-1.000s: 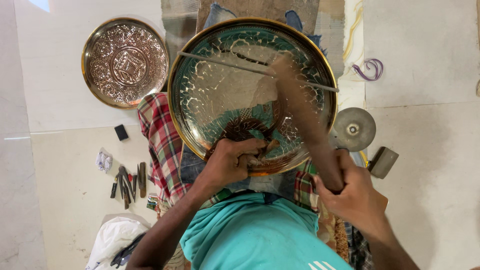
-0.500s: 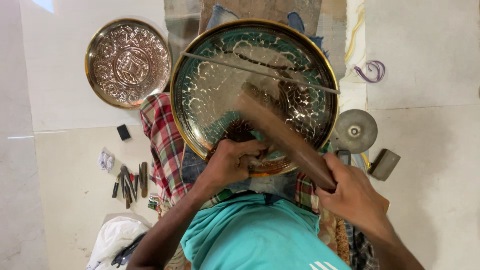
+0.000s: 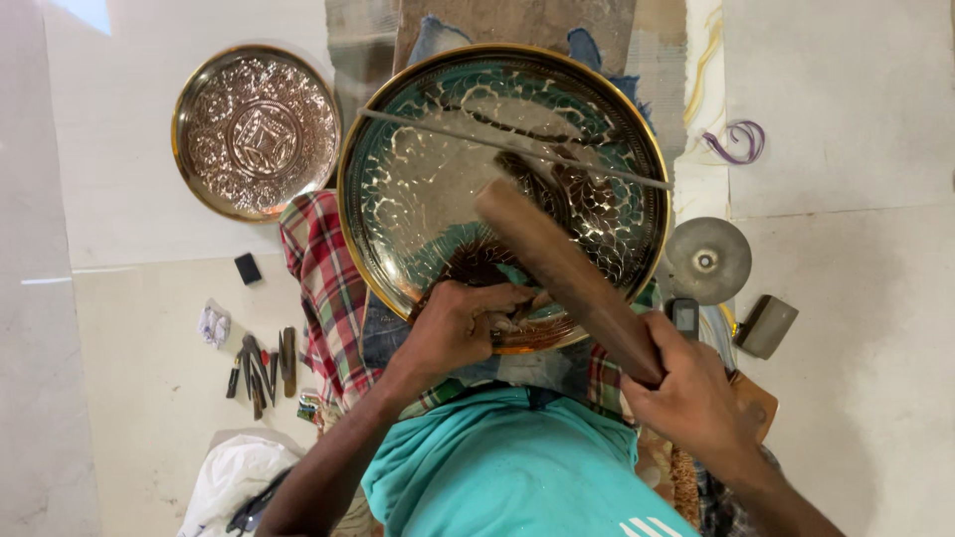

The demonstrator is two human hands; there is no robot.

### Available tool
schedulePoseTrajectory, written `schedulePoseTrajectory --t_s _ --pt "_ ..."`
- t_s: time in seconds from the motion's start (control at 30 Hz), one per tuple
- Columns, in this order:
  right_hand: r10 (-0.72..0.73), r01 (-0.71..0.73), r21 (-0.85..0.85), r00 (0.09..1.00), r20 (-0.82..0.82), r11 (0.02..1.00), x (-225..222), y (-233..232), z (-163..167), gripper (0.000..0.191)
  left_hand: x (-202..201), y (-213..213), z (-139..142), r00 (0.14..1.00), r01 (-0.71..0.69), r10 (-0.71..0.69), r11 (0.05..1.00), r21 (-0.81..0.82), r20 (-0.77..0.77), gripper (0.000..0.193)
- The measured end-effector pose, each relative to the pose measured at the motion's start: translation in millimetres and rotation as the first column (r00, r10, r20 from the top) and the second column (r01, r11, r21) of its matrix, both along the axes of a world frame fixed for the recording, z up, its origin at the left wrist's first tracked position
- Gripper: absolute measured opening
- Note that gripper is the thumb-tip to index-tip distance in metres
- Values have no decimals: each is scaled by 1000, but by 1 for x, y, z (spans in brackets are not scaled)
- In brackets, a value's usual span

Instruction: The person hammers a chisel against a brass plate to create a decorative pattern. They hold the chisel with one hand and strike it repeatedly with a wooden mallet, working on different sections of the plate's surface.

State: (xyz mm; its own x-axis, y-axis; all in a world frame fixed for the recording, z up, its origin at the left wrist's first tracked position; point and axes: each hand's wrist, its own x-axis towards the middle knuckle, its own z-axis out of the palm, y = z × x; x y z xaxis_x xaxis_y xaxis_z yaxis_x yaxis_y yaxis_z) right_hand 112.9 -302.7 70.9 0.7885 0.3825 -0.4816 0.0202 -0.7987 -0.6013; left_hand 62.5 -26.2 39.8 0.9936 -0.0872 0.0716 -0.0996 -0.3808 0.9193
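Brass tray (image 3: 448, 189), large and round, filling the centre of the frame, tilted against plaid cloth (image 3: 323, 288) over the lap, gold rim bright, face patterned with chased ornament. Left hand (image 3: 463, 323) at the tray's lower edge, just below frame centre, fingers curled tight around a small tool hidden in the fist, tip pressed to the metal; exact kind of tool not clear. Right hand (image 3: 691, 393) at lower right of the frame, closed firmly around the lower end of a wooden mallet (image 3: 562, 268). Mallet slanting up and left across the tray's lower right part, its blunt head above the left hand, slightly blurred; contact with the hidden tool not discernible. Thin metal rod (image 3: 517, 149) lying across the tray's upper half, running from upper left to the right rim. Teal shirt (image 3: 507, 467) at bottom centre.

Smaller embossed tray (image 3: 257, 131) flat on the pale floor in the upper left of the frame, well apart from both hands. Cluster of chisels (image 3: 261, 366) at lower left, near a small black block (image 3: 248, 268) and a white cloth bundle (image 3: 239, 477). Round metal disc (image 3: 707, 261) just right of the big tray's rim, with a small grey block (image 3: 768, 325) beside it. Purple cord loop (image 3: 741, 141) at upper right.
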Motion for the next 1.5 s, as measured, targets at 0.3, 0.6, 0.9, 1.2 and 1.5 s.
schedulePoseTrajectory --t_s 0.3,0.6,0.9,1.2,1.5 --pt "-223 119 409 951 216 905 -7 1 -1 41 1 1 5 998 17 -15 999 35 -60 60" --pt "-161 157 170 987 12 973 -15 2 -7 54 1 6 6 995 96 -97 993 75 17 59" --pt "-261 192 507 963 67 840 -26 -9 -29 43 4 7 2 998 57 -57 998 -15 -29 53" --pt "-45 45 10 998 -48 999 5 -4 4 44 2 2 6 998 42 -42 999 -17 -42 55" --pt "-270 221 352 958 95 910 -2 2 -1 39 5 5 6 999 45 -45 999 8 7 56"
